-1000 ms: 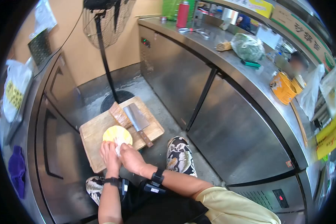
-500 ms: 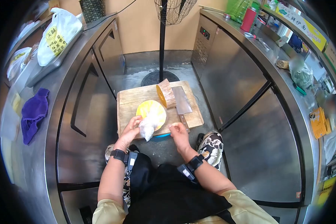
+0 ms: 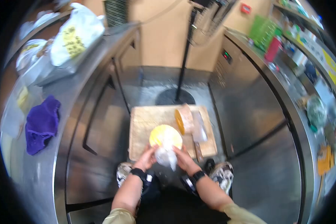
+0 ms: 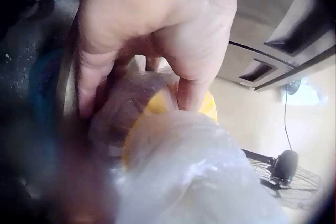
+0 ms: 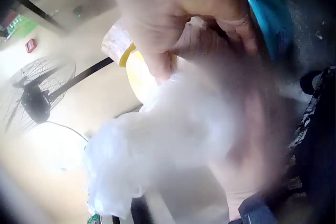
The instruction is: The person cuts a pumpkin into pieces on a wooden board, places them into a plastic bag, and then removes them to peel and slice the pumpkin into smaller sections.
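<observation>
The left hand [image 3: 147,158] and the right hand [image 3: 184,160] hold a round yellow piece [image 3: 158,135] from its 2 sides. Thin plastic [image 3: 167,155] goes with it, bunched up toward the person. The fingers of both hands bend in and grip the wrapped piece, and in the left wrist view the thumb presses on it. From above, the piece is over the near edge of a wooden board [image 3: 143,114]; I can't tell if it touches the wood.

On the board, near the right side, lies a big chunk [image 3: 187,119] with an orange inside. Just beside it is a wide knife [image 3: 200,128], its handle toward the person.

The board sits low between 2 metal benches. On the left bench [image 3: 72,84] are a purple cloth [image 3: 43,125] and a white bag [image 3: 76,37]. On the right bench [image 3: 258,61] stands a red bottle [image 3: 273,48]. A black fan stand [image 3: 183,63] is behind the board.
</observation>
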Demonstrator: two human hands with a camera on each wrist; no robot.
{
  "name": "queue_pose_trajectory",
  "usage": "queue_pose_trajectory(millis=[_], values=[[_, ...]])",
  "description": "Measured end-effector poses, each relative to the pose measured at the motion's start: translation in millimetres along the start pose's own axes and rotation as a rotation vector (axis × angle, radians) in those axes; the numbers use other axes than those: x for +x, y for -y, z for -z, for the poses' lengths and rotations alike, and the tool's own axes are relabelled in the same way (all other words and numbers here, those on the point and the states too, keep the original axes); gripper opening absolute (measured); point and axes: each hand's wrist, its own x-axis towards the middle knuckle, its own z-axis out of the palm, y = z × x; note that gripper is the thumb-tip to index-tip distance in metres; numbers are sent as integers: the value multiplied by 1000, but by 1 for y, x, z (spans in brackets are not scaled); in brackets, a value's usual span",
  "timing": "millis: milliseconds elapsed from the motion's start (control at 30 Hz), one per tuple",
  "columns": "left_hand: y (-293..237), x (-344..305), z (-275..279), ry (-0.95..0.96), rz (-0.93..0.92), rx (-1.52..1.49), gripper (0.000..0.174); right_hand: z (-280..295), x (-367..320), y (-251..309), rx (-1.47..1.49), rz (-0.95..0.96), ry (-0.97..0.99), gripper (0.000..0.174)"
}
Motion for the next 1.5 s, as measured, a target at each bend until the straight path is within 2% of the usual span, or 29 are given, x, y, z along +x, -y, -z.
queue_pose_trajectory(millis=[33,67,100,167,267,367,400,633,700,767,800,900,933,1033,1067,1167,1300,1367,1433,1500], values=[[6,11,6,17,-19,3,66,-5,-10,8,49,48,78,87],[6,14,7,52,-39,11,67,-11,-15,16,53,47,49,79],[5,17,7,84,-53,19,68,-2,-6,12,59,104,99,73],[-11,6,-5,56,0,55,63,1,-4,20,31,31,69,65],[-20,-2,-8,67,47,24,71,5,-2,26,59,12,85,68],[-15,-4,-4,91,16,-7,76,9,-9,27,23,7,127,71],[-7,2,6,135,-22,18,91,4,-17,30,17,-5,145,72],[-28,-56,-11,365,-54,43,85,1,-71,35,60,21,215,55],[-39,-80,-20,467,-132,-6,71,-9,-101,51,31,-21,172,56],[-52,-104,-26,579,-204,-82,62,-14,-116,62,162,-53,294,58],[-51,-99,-17,650,-251,-178,59,-26,-126,70,168,-38,328,58],[-60,-116,-13,615,-351,-349,60,-82,-144,94,138,12,458,57],[-54,-112,-4,511,-373,-344,55,-104,-149,99,121,27,506,57],[-17,-98,34,197,-257,-359,47,-179,-167,112,52,73,668,57],[-10,-105,36,189,-223,-384,38,-203,-177,116,30,83,721,56],[0,-115,34,138,-334,-159,38,-278,-200,118,-53,126,873,56],[5,-122,48,338,-366,-293,44,-374,-227,109,-192,167,1031,55],[4,-128,51,351,-378,-284,44,-413,-240,103,-320,209,1058,55],[8,-129,53,346,-369,-255,44,-449,-247,100,-548,306,1003,54],[9,-128,55,375,-376,-232,41,-486,-248,102,-971,469,851,52]])
